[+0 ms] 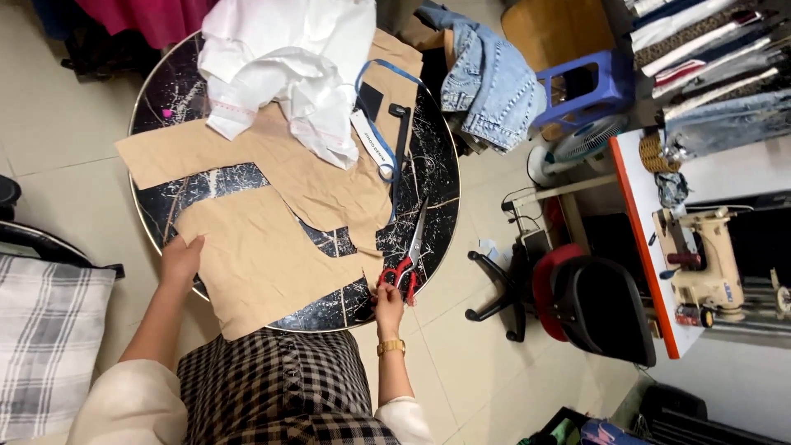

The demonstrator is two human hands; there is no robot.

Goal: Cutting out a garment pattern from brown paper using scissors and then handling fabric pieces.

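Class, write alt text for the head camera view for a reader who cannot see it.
Seen from above, a right hand holds red-handled scissors beside brown paper on a round black table, while the left hand presses the paper's edge.

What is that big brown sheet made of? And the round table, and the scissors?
The brown sheet looks like thin matte kraft paper: it creases sharply and has cleanly cut edges. The round table seems to be glossy black stone or a marble-look top with white veins and a metal rim. The scissors have shiny metal blades and red handles, probably plastic, held by the right hand.
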